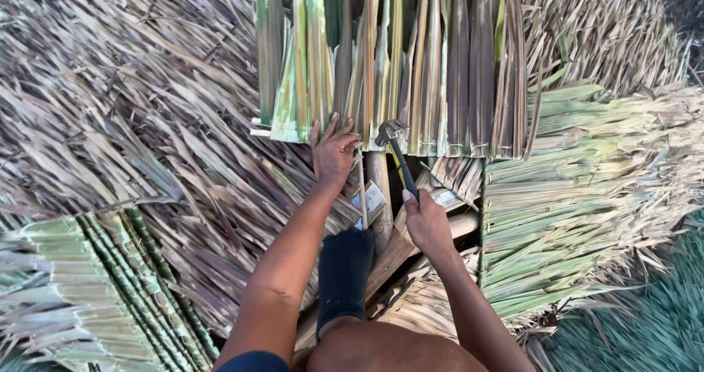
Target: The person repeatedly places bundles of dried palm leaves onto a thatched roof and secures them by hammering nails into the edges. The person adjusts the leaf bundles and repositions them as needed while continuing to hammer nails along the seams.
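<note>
My left hand (334, 152) lies flat with fingers spread on the lower edge of a panel of folded palm leaves (396, 64), green and brown, stitched along a thin stick. My right hand (425, 222) grips the yellow and black handle of a claw hammer (396, 156). The hammer's steel head rests at the panel's lower edge, just right of my left fingers. Beneath them a wooden pole (379, 196) and crossing timbers show through a gap in the thatch. My knee and a dark sock (343, 273) sit between my forearms.
Dry grey-brown thatch (147, 108) covers the left and top. Stacked green leaf panels lie at the right (579, 196) and lower left (81, 299). A small pale card (369, 198) lies by the pole. Grass (660, 321) shows far below at the lower right.
</note>
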